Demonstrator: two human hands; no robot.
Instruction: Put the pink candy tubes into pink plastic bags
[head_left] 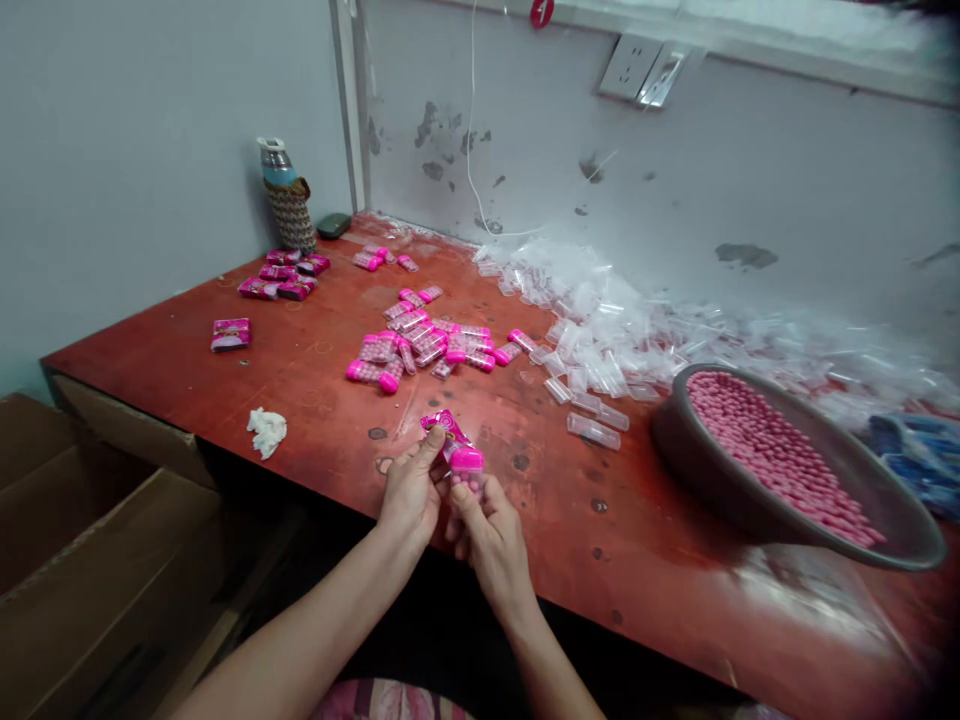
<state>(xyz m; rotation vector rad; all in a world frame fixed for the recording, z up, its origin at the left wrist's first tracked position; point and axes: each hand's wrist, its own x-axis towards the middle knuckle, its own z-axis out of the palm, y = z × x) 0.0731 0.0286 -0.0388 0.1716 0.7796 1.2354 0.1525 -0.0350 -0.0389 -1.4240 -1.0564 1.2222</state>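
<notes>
Near the table's front edge, my left hand (414,486) pinches a shiny pink wrapper (444,424). Just to its right, my right hand (486,530) grips a small clear container (466,468) with a bright pink cap and pink beads inside. The cap points away from me and touches the wrapper's lower end. Beyond my hands lies a loose pile of similar filled containers (431,340) with pink caps. A single pink packet (231,334) rests at the left, and several more packets (285,276) are grouped behind it.
A tilted grey basin (667,440) of pink beads stands at the right. Many empty clear tubes (600,340) are heaped along the wall. Crumpled white tissue (267,432) lies front left, a bottle in a woven cover (291,212) back left. An open cardboard box (112,570) is below the table.
</notes>
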